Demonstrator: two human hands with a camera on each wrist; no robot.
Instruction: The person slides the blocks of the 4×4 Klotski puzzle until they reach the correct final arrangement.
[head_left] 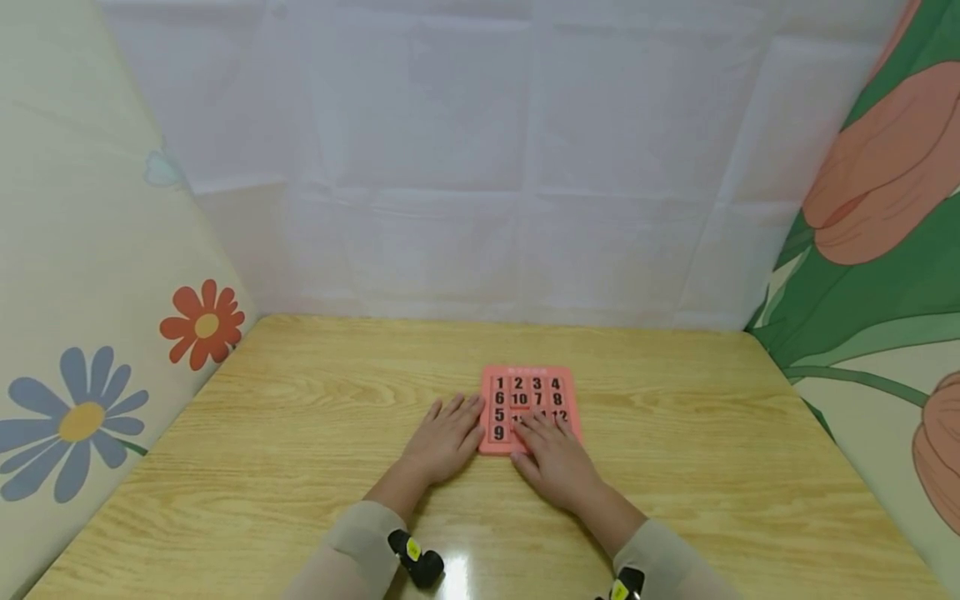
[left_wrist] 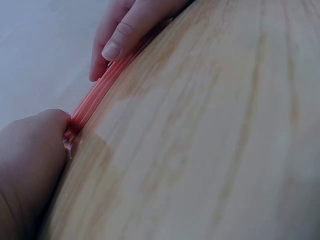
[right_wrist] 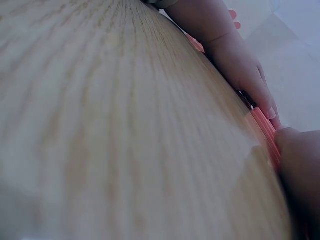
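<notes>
A pink sliding number puzzle [head_left: 528, 391] lies flat on the table, black numerals on its tiles. The top row reads 1, 2, 3, 4 and the second 6, 10, 7, 8; 5 and 9 show down the left column. My left hand [head_left: 444, 440] lies along the puzzle's left edge, fingers extended and fingertips right at the frame. Over the lower right tiles rests my right hand [head_left: 558, 462], its fingers extended onto a tile below the 10 and its thumb by the near edge. That hand hides several tiles. In the left wrist view the puzzle's ridged side [left_wrist: 95, 97] shows between both hands.
The puzzle sits on a wood-grain table [head_left: 337, 375]. A white cloth [head_left: 450, 167] hangs behind the far edge. Flower-printed cloths stand at the left [head_left: 82, 250] and right [head_left: 885, 333]. Dark wrist devices [head_left: 417, 560] sit at the light sleeves.
</notes>
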